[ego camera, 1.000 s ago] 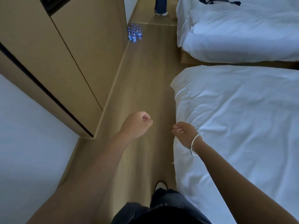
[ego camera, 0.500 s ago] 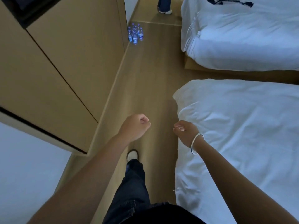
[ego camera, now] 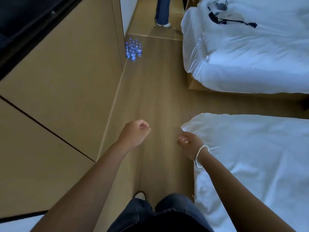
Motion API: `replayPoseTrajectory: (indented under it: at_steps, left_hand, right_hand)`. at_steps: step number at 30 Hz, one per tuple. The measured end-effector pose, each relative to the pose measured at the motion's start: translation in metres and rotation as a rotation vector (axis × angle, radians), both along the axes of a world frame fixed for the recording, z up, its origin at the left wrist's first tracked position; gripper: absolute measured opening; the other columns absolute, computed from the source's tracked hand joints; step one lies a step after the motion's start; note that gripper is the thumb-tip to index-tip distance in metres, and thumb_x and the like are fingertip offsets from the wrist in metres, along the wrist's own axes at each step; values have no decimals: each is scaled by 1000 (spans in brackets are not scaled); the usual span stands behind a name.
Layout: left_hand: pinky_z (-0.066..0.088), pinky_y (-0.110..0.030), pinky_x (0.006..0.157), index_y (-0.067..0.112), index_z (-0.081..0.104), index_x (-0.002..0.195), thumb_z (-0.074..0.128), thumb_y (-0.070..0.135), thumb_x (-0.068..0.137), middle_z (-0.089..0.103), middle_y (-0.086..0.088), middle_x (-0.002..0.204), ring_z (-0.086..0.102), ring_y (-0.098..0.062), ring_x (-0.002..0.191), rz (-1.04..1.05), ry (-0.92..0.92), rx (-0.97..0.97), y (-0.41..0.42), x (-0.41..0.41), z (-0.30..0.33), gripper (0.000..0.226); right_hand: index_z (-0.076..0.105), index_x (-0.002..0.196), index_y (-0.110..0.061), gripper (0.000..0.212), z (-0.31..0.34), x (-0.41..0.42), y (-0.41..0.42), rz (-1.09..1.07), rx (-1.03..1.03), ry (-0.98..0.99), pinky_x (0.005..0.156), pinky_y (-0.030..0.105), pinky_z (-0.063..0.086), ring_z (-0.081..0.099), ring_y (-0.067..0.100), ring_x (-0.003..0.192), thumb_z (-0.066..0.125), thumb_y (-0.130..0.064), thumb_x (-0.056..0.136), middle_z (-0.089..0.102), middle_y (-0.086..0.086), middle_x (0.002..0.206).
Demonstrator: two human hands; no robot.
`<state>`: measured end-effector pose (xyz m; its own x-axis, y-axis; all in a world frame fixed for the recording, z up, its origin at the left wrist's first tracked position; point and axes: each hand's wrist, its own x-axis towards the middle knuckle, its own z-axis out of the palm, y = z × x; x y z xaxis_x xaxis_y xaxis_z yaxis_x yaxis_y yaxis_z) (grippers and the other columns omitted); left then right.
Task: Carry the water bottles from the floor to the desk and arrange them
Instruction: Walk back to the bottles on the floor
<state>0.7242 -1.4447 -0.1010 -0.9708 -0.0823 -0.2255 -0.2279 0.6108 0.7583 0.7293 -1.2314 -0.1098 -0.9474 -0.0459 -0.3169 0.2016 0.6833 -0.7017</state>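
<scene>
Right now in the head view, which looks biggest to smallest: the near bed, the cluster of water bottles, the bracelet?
1. Near bed, by far.
2. Cluster of water bottles.
3. Bracelet.
The last two look close in size; the bottles stand far off, so that order is unsure.

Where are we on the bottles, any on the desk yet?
Done: nothing that shows. The bottles stand clustered on the floor by the cabinet, far ahead. In hand: nothing; the left hand and right hand are curled, each grip empty, in the aisle beside the bed. Left: reach them, carry and arrange them. No desk is in view.
</scene>
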Motion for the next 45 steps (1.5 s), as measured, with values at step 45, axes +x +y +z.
replayPoseTrajectory:
  at_steps: [45]
  left_hand:
    - [36,-18,64,23,62,82,64,23,83,60,10,79,55,-10,78,60,-79,-23,-97,-753,-24,3]
  right_hand:
    - [65,103,-10,19,-22,-755,-101,138,55,-66,78,20,43,56,11,84,56,-16,86,67,3,96]
